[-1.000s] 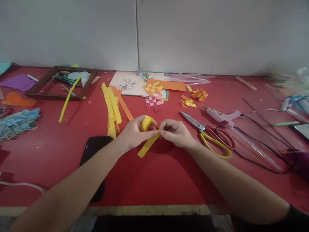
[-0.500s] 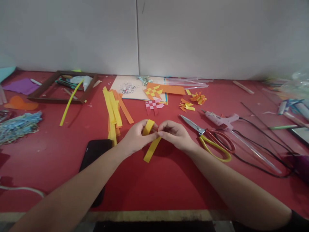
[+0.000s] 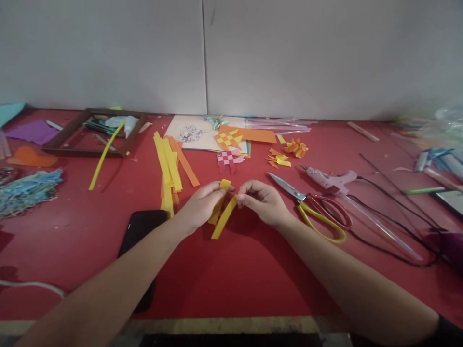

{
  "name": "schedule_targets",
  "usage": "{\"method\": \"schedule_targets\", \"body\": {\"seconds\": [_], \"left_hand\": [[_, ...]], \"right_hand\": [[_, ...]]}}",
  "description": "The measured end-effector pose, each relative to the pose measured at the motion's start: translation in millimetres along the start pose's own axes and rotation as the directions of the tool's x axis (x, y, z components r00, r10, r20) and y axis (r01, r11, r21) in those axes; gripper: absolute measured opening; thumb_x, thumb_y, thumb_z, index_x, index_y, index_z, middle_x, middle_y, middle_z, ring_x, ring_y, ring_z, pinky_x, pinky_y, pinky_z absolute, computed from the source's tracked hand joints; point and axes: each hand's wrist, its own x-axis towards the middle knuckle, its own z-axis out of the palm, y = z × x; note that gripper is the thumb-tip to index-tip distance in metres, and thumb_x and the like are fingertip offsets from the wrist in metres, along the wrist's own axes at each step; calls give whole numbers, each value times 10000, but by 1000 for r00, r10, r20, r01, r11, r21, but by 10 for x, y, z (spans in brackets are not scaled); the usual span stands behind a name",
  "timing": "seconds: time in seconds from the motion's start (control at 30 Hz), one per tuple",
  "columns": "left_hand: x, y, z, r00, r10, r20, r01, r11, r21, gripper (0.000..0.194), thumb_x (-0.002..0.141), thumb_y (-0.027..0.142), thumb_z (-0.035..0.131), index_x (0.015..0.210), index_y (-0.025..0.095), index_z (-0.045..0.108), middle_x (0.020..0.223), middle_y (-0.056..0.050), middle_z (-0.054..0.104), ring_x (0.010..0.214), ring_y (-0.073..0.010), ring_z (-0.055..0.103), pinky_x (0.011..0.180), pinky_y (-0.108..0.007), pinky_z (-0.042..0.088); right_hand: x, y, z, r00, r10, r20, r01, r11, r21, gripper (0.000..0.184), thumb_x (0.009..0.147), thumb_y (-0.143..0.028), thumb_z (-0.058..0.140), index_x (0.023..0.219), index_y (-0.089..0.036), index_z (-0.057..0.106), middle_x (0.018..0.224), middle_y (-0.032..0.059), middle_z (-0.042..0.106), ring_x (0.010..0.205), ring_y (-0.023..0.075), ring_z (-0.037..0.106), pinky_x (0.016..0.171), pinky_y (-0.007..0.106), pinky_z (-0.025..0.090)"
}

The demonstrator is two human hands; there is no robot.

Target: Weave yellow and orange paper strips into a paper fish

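Between my hands is a yellow paper strip [image 3: 224, 220], bent so that two lengths of it hang down side by side. My left hand [image 3: 202, 205] pinches it near its upper fold. With thumb and fingertips my right hand [image 3: 261, 201] grips the upper end of the front length. Part of the strip is hidden behind my left fingers. Just beyond my hands lie a pink and red woven paper fish [image 3: 228, 159] and an orange and yellow woven one [image 3: 229, 140]. Left of my left hand is a pile of yellow and orange paper strips [image 3: 170, 166].
Scissors [image 3: 307, 205] with red and yellow handles and a pink glue gun [image 3: 331, 180] with its cord lie to the right. A black phone [image 3: 142, 231] sits under my left forearm. Farther left stand a brown frame [image 3: 52, 144] and blue fringe [image 3: 32, 190]. A wall [image 3: 289, 58] closes the back.
The yellow strip's loop has been turned and narrowed, so its two lengths now hang nearly parallel. My hands have drawn slightly apart, and my left thumb has moved up onto the strip.
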Motion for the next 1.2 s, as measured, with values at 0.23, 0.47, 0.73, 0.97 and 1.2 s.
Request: {"method": "schedule_targets", "body": {"seconds": [0.23, 0.47, 0.73, 0.97, 1.2], "left_hand": [[-57, 69, 60, 967, -111, 230, 142, 982, -122, 216, 908, 169, 475, 988, 134, 672, 882, -96, 731, 776, -179, 699, 804, -360, 553], [-85, 117, 76, 937, -211, 277, 266, 947, -179, 252, 847, 102, 496, 1037, 121, 660, 868, -114, 743, 818, -221, 718, 789, -390, 555], [-68, 49, 73, 939, -117, 323, 165, 978, -128, 199, 964, 197, 500, 1022, 120, 673, 892, -103, 756, 844, -188, 722, 864, -356, 525], [-31, 6, 51, 949, -32, 314, 61, 995, -84, 202, 945, 251, 572, 1045, 120, 689, 928, -97, 759, 862, -187, 721, 888, -364, 521], [-15, -29, 19, 958, 4, 288, 13, 998, -55, 247, 938, 310, 584, 1074, 144, 705, 983, -92, 754, 923, -193, 706, 930, -369, 494]], "right_hand": [[-33, -27, 18, 983, -123, -138, 103, 983, -149, 224, 807, -391, 702, 746, -199, 603, 705, 2, 568, 644, 121, 551, 598, 277, 466], [-21, 19, 4, 978, -134, -160, 101, 974, -201, 205, 807, -380, 688, 757, -200, 605, 759, 21, 618, 690, 130, 561, 632, 282, 467], [-25, 49, 5, 982, -64, -178, 29, 981, -194, 263, 769, -426, 726, 770, -189, 613, 740, 10, 627, 640, 116, 552, 590, 269, 451], [-22, 47, 23, 990, -31, -140, 15, 993, -117, 294, 748, -447, 750, 864, -206, 626, 720, -12, 588, 593, 113, 547, 556, 277, 469], [-9, 41, 7, 986, -103, -131, 81, 983, -163, 235, 790, -416, 723, 766, -192, 653, 797, 9, 571, 640, 105, 564, 577, 275, 482]]}}
